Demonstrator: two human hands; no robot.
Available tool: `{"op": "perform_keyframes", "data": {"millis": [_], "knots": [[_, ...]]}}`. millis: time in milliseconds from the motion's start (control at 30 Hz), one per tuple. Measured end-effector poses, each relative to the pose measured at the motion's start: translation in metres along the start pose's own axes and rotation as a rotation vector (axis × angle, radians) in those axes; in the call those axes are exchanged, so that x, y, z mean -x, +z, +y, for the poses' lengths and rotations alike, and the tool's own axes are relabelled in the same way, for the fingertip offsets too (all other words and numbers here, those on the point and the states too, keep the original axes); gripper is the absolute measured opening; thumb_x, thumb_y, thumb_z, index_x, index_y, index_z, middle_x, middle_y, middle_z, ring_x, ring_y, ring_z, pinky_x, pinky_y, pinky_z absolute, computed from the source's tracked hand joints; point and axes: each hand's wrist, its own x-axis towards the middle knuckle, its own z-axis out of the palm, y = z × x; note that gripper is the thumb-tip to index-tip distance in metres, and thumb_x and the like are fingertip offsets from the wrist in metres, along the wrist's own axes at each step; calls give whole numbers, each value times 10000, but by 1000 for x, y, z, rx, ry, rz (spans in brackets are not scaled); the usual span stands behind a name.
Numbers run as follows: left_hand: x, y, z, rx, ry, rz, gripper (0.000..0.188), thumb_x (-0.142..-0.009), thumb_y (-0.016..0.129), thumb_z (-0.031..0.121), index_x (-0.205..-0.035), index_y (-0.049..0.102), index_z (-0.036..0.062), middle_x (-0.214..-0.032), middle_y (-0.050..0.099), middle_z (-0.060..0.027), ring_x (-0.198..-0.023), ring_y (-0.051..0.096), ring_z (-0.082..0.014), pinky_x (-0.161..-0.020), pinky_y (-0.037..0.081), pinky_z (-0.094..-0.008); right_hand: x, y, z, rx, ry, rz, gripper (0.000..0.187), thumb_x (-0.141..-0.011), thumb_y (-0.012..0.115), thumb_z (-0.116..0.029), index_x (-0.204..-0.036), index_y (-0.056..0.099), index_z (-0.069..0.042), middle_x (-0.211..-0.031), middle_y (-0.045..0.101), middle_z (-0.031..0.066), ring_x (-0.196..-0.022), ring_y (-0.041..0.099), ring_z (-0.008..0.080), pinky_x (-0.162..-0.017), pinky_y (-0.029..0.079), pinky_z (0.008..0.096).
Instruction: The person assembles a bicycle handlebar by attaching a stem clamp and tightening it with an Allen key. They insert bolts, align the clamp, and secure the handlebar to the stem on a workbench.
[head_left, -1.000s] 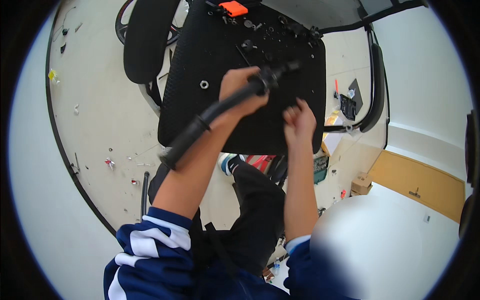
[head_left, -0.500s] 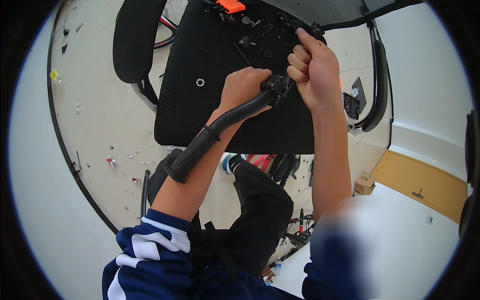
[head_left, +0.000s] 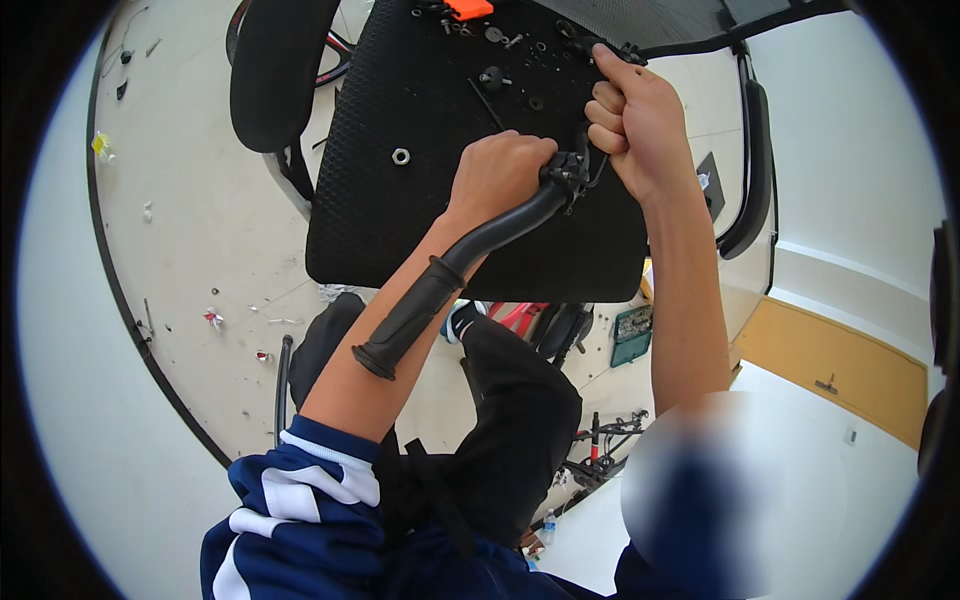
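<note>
My left hand [head_left: 500, 172] is closed round a black bicycle handlebar [head_left: 515, 218] over the chair seat. The bar's rubber grip [head_left: 407, 318] slants back over my left forearm. A dark clamp [head_left: 566, 172] sits on the bar beside my left knuckles. My right hand [head_left: 640, 125] is curled into a fist, thumb stretched forward. Between this fist and the clamp runs a thin, dark bent rod, apparently a hex key [head_left: 603, 172]; its upper part is hidden in my fingers. The far end of the bar is partly covered by my hands.
The black chair seat [head_left: 380, 235] carries a hex nut [head_left: 401, 156], a small dark knob-like part [head_left: 492, 78], loose washers and bolts, and an orange item [head_left: 468, 8]. Armrests [head_left: 280, 85] flank it. On the floor lie a green case [head_left: 632, 335] and a bicycle frame [head_left: 600, 440].
Both hands and the handlebar have shifted slightly right. The bar has turned a little, showing more of the clamp, and the bent rod by my right fist now shows.
</note>
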Motion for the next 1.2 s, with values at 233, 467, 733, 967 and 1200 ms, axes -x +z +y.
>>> {"op": "perform_keyframes", "data": {"millis": [233,467,733,967,1200], "knots": [[0,5,35,-89,-9,-2,50,-759,665,112,-724,666,77,-727,687,-87,-756,681,-276,-690,532,-395,11,-3,-14,379,-57,70,426,-1012,615,-233,-676,374,-129,-559,290,-74,-461,273,45,-419,209,252],[8,20,64,-145,-46,-18,48,-702,707,87,-725,668,73,-738,694,-101,-769,667,-267,-677,494,-368,24,-17,-16,839,-228,123,500,-987,616,-288,-584,440,-50,-520,402,-11,-494,328,92,-481,322,317],[14,33,78,-195,-40,12,71,-708,704,85,-752,648,83,-701,656,-82,-752,634,-288,-694,494,-392,35,-32,-11,832,-221,234,517,-974,621,-273,-577,424,-7,-512,390,6,-509,328,121,-488,332,341],[13,37,80,-136,-58,-134,104,-679,748,121,-733,665,89,-750,687,-87,-792,649,-265,-686,469,-373,57,-9,11,973,-359,275,482,-970,632,-292,-622,476,2,-520,445,69,-507,393,152,-510,365,341],[21,57,70,57,-30,83,125,-673,741,124,-757,655,89,-744,671,-82,-757,617,-275,-669,448,-372,59,11,2,263,-107,159,341,-982,667,-222,-717,469,-138,-551,307,-78,-427,281,11,-375,168,232]]}}
